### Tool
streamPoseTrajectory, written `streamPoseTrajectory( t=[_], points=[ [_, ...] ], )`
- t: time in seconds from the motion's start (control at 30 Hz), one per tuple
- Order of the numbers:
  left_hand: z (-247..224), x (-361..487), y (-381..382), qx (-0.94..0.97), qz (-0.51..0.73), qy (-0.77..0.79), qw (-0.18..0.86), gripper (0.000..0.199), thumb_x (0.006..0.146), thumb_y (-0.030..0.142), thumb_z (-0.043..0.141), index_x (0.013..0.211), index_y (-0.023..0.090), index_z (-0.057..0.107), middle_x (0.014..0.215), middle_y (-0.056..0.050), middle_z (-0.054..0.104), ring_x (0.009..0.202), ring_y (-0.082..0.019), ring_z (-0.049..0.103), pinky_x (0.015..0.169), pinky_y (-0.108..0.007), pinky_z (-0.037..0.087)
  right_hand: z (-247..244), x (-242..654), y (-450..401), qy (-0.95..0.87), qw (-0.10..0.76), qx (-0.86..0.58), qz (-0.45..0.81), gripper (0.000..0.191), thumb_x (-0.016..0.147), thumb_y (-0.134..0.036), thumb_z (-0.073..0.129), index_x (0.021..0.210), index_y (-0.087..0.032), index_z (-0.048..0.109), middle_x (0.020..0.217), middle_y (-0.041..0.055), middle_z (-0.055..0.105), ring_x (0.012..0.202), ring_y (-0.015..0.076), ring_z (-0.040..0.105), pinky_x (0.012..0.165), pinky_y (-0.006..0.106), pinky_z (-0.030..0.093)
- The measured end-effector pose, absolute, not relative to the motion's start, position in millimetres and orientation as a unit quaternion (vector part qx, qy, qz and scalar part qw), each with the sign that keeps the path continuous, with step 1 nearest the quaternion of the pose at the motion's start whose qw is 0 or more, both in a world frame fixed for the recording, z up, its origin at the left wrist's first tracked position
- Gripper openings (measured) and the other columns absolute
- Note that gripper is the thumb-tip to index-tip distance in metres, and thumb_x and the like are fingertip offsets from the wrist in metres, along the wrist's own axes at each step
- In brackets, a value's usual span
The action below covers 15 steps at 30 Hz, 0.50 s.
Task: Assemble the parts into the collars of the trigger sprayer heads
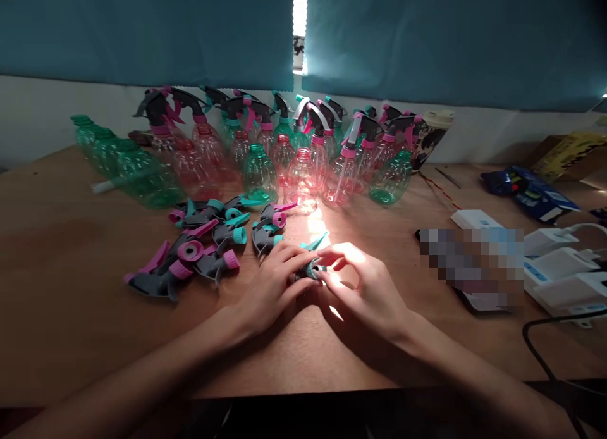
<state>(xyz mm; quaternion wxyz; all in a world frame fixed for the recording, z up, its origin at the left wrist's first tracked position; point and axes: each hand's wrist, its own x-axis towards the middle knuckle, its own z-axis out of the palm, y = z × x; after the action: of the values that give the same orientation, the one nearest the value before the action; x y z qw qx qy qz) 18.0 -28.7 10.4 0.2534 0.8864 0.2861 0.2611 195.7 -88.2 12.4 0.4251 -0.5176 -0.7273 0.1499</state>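
left hand (277, 281) grips a curved grey plastic spray head (303, 272); right hand (365, 284) pinches its round teal collar (312, 269).

Lone head-worn view, looking forward and down across tabletop (61, 325); left hand (277, 286), right hand (374, 290) near, curtain (152, 34) beyond.

The scene is left mostly dim, lit chiefly by harsh daylight admitted through a gap (300, 12) between the curtains (152, 34), where detail is burned out to white. A narrow strip of glare is thrown down the middle of the tabletop (71, 338), and a pink bottle (302, 179) is made to glow. Bright highlights are caught on the hands (370, 287), and dark shadows are cast below them. The top right corner is darkened, and one patch at the right is masked by coarse square blocks.
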Motion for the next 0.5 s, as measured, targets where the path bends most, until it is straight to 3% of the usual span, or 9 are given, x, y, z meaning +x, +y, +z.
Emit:
streamPoseTrajectory(
  t=[0.23, 0.4, 0.5],
  points=[
    [29.7, 0.0, -32.3, 0.877, 0.322, 0.3, 0.19, 0.032, 0.084, 0.02, 0.064, 0.115, 0.02, 0.062, 0.099, -0.005, 0.065, 0.095, -0.021, 0.052, 0.086, -0.036, 0.046, 13.5, 206.6, -104.3, -0.704, 0.48, -0.518, 0.078, 0.025, 0.077, -0.023, 0.063, 0.102, -0.024, 0.059, 0.101, 0.0083, 0.061, 0.077, 0.0204, 0.062, 0.062, 0.035, 0.056],
    [53.7, -26.9, -2.6, 0.848, 0.376, 0.369, 0.057, 0.033, 0.082, 0.024, 0.067, 0.114, 0.02, 0.063, 0.101, -0.005, 0.067, 0.095, -0.021, 0.055, 0.084, -0.035, 0.046, 14.5, 213.6, -101.9, -0.687, 0.484, -0.537, 0.066, 0.026, 0.079, -0.025, 0.061, 0.104, -0.024, 0.058, 0.098, 0.0083, 0.062, 0.078, 0.0218, 0.063, 0.06, 0.035, 0.056],
    [64.5, -42.9, 22.6, 0.859, 0.316, 0.402, 0.035, 0.036, 0.081, 0.029, 0.066, 0.115, 0.017, 0.063, 0.105, -0.007, 0.068, 0.1, -0.023, 0.057, 0.085, -0.035, 0.046, 15.8, 211.8, -96.1, -0.703, 0.465, -0.531, 0.086, 0.022, 0.08, -0.026, 0.061, 0.102, -0.023, 0.058, 0.098, 0.0078, 0.063, 0.079, 0.0209, 0.064, 0.062, 0.033, 0.056]
  ],
)
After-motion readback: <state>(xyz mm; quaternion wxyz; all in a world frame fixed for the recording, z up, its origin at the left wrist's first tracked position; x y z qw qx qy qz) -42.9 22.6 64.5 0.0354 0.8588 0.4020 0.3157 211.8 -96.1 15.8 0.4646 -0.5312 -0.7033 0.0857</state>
